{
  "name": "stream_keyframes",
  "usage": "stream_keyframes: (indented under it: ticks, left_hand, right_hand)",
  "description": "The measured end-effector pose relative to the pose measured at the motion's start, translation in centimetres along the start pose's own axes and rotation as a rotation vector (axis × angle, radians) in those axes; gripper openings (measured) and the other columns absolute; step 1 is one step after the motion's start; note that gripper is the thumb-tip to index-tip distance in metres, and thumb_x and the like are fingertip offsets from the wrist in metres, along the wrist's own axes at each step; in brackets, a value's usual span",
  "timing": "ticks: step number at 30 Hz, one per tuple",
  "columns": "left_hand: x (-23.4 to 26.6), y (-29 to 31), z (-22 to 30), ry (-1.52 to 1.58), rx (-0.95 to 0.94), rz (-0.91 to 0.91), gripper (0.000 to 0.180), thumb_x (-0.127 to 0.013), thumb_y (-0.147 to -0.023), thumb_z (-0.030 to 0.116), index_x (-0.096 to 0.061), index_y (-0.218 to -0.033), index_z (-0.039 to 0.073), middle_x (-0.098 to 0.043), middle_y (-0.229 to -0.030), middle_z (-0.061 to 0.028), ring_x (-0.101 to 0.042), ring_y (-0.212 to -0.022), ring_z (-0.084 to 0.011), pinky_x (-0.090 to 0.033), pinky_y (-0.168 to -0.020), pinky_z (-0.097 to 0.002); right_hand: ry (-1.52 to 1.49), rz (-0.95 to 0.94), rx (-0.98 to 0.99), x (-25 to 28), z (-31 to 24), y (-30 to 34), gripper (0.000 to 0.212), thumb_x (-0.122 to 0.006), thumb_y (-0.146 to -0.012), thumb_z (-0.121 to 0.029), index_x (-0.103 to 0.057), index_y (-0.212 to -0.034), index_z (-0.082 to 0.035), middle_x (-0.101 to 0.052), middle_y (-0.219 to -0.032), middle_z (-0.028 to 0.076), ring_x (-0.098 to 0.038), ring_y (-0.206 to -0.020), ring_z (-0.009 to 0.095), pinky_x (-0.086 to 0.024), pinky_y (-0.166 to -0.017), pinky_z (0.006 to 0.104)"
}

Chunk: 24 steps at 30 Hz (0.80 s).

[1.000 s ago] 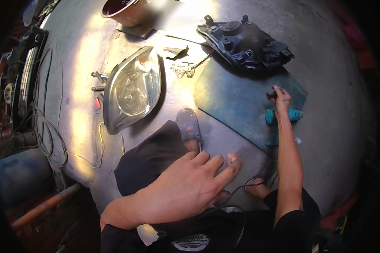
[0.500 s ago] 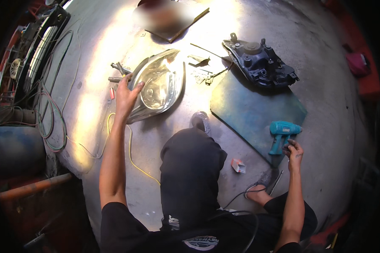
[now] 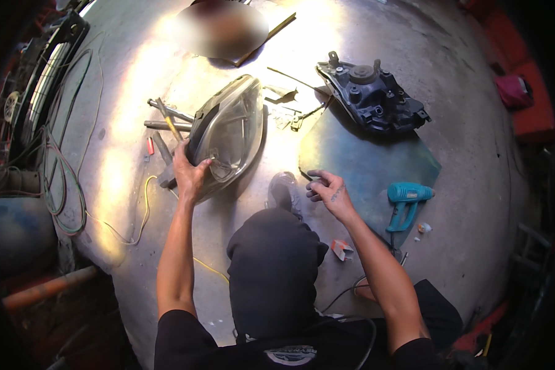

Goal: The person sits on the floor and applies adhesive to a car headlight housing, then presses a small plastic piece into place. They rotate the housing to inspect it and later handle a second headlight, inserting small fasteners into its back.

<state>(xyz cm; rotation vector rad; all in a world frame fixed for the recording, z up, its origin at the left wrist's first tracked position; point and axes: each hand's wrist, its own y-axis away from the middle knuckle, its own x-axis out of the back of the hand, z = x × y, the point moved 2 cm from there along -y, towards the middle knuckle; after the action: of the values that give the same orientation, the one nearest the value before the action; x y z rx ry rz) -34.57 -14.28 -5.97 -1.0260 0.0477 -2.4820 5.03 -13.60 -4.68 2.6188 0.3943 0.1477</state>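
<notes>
My left hand [image 3: 190, 172] grips the lower left edge of a clear headlight lens [image 3: 234, 132], thumb on its face and fingers partly hidden behind the rim. The lens stands tilted over the floor. My right hand [image 3: 330, 192] is in the air right of my shoe, fingers loosely bent and apart, with nothing visible in it. A teal heat gun [image 3: 407, 192] lies on a greenish flat board [image 3: 357, 166], away from that hand. On the board's far end rests a black headlight housing [image 3: 376, 98], its back side up.
Several hand tools [image 3: 166, 116] lie left of the lens, near a small red object [image 3: 150, 146]. A yellow cord [image 3: 147, 203] crosses the floor. Small loose parts [image 3: 283, 95] lie between lens and housing. A crumpled small box [image 3: 341, 250] is by my knee; coiled hoses [image 3: 58, 185] are far left.
My right hand has left the heat gun and moved left and forward. My left hand has moved nearer, and the lens has turned more upright in its grip.
</notes>
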Motion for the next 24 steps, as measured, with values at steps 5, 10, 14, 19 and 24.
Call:
stream_keyframes:
  ticks: [5, 10, 14, 19, 24]
  left_hand:
    - [-2.0, 5.2, 4.9, -0.264, 0.006, 0.086, 0.081, -0.087, -0.074, 0.012, -0.052, -0.146, 0.008, -0.056, -0.141, -0.0173, -0.051, -0.13, -0.038, -0.037, -0.11, -0.0503]
    - [-2.8, 10.0, 6.7, -0.221, -0.086, 0.105, 0.076, -0.081, -0.079, 0.006, -0.052, -0.149, 0.007, -0.053, -0.141, -0.0216, -0.052, -0.126, -0.0414, -0.04, -0.108, -0.0512]
    - [-4.5, 13.4, 7.7, -0.162, -0.107, 0.045, 0.076, -0.08, -0.078, 0.005, -0.054, -0.148, 0.01, -0.054, -0.14, -0.02, -0.054, -0.122, -0.0414, -0.044, -0.102, -0.0504]
    - [-6.3, 15.2, 9.8, -0.153, -0.201, -0.014, 0.069, -0.079, -0.077, 0.004, -0.059, -0.143, 0.011, -0.057, -0.137, -0.0157, -0.057, -0.119, -0.0374, -0.045, -0.1, -0.0491]
    - [-4.7, 14.2, 9.8, 0.177, -0.179, -0.011, 0.056, -0.079, -0.082, 0.008, -0.063, -0.136, 0.005, -0.063, -0.126, -0.0189, -0.06, -0.117, -0.038, -0.048, -0.1, -0.0468]
  right_hand:
    - [0.11, -0.157, 0.016, -6.6, -2.7, -4.0, 0.067, -0.07, -0.097, -0.026, -0.047, -0.152, 0.005, -0.07, -0.111, 0.017, -0.07, -0.095, 0.02, -0.059, -0.076, 0.0324]
    - [0.082, -0.18, -0.059, -8.1, -2.6, -6.7, 0.105, -0.074, -0.093, -0.052, -0.019, -0.164, 0.003, -0.06, -0.137, 0.028, -0.063, -0.122, 0.037, -0.054, -0.096, 0.0441]
    - [0.042, -0.239, -0.095, -9.9, -3.1, -6.1, 0.117, -0.075, -0.091, -0.058, -0.009, -0.166, 0.003, -0.053, -0.146, 0.033, -0.057, -0.132, 0.044, -0.048, -0.105, 0.0504]
    - [0.105, -0.069, 0.084, -10.7, -1.0, -6.4, 0.095, -0.086, -0.086, -0.038, -0.035, -0.15, 0.009, -0.066, -0.128, 0.022, -0.065, -0.113, 0.022, -0.053, -0.097, 0.0352]
    - [0.052, -0.07, 0.091, -9.4, -2.4, -6.5, 0.088, -0.082, -0.085, -0.03, -0.036, -0.148, 0.012, -0.057, -0.141, 0.026, -0.056, -0.13, 0.033, -0.044, -0.11, 0.0396]
